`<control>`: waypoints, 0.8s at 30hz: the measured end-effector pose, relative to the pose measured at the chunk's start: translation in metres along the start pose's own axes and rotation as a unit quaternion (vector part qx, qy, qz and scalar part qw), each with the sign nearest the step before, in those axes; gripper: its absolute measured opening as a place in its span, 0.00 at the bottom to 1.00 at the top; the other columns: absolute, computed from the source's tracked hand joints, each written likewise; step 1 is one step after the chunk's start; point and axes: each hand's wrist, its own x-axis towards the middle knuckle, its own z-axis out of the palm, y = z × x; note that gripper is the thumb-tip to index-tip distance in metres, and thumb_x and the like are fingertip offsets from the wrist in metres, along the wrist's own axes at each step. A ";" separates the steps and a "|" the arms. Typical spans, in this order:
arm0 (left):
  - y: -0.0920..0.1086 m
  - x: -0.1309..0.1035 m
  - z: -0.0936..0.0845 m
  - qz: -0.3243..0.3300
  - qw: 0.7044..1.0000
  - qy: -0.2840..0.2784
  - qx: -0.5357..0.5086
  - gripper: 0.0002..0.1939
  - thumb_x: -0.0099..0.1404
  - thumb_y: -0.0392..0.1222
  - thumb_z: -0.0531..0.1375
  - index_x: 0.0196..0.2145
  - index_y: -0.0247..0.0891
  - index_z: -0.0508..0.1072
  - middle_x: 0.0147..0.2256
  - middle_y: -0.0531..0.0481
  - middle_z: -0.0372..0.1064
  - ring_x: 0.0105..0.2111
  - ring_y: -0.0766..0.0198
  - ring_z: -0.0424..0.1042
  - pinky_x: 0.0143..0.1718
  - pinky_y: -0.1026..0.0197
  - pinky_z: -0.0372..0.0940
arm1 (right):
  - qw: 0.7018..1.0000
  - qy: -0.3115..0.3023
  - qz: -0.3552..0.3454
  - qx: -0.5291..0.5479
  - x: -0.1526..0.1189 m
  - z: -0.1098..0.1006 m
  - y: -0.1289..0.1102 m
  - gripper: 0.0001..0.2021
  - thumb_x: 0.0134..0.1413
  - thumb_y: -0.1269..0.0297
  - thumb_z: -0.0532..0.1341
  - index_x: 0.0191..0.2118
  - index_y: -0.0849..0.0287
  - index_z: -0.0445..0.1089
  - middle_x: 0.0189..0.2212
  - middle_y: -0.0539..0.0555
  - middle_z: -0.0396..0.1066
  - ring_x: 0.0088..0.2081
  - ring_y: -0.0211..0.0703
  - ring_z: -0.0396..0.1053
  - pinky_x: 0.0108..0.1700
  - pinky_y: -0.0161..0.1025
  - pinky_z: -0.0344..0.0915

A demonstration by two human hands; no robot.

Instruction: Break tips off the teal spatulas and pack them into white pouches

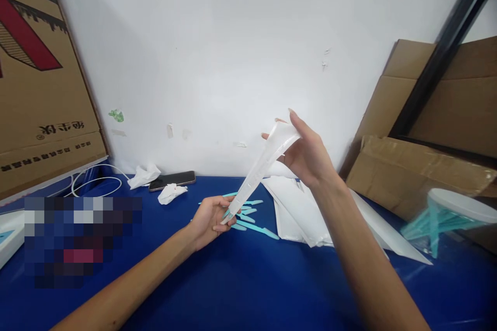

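A long, narrow white plastic bag (254,173) slants up to the right between my hands, its surface partly see-through. My left hand (209,220) grips its lower end, where a bit of teal plastic shows at the fingertips. At the wider upper end, my right hand (306,152) holds the bag between thumb and fingers, some of them hidden behind it. Just beyond my left hand lie several slim teal sticks with blade-like ends (258,228), resembling eyebrow razors. A pile of flat white bags (298,209) rests partly behind my right forearm.
On the blue table cover (240,289) are a phone (173,180), crumpled tissues (171,194) and a white cable (97,178). A clear container with teal sticks and a white lid (462,207) stands right. Cardboard boxes (423,170) flank the wall; the left foreground is pixelated.
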 end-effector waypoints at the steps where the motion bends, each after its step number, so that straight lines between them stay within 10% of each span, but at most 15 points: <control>1: 0.001 -0.002 0.001 -0.004 1.000 -0.013 0.001 0.16 0.53 0.35 0.57 0.41 0.32 0.71 0.32 0.47 0.65 0.21 0.72 0.59 0.13 0.72 0.40 | 1.000 -0.002 0.004 0.001 0.001 -0.001 0.001 0.16 0.50 0.46 0.69 0.38 0.51 0.73 0.35 0.50 0.70 0.49 0.52 0.72 0.41 0.41 0.73; 13: 0.008 -0.006 0.004 -0.016 0.993 -0.064 0.102 0.12 0.59 0.36 0.65 0.40 0.34 0.72 0.24 0.56 0.58 0.19 0.76 0.46 0.16 0.70 0.35 | 1.000 0.002 0.008 0.002 0.008 -0.032 0.016 0.19 0.55 0.44 0.64 0.44 0.53 0.74 0.43 0.53 0.75 0.49 0.50 0.73 0.35 0.36 0.70; 24: -0.001 -0.003 -0.002 -0.014 0.980 0.006 0.198 0.14 0.58 0.45 0.67 0.32 0.36 0.67 0.23 0.60 0.52 0.20 0.76 0.44 0.17 0.69 0.35 | 0.999 0.006 0.032 0.013 0.013 -0.037 0.040 0.22 0.53 0.40 0.63 0.45 0.50 0.74 0.41 0.52 0.78 0.44 0.49 0.74 0.34 0.38 0.70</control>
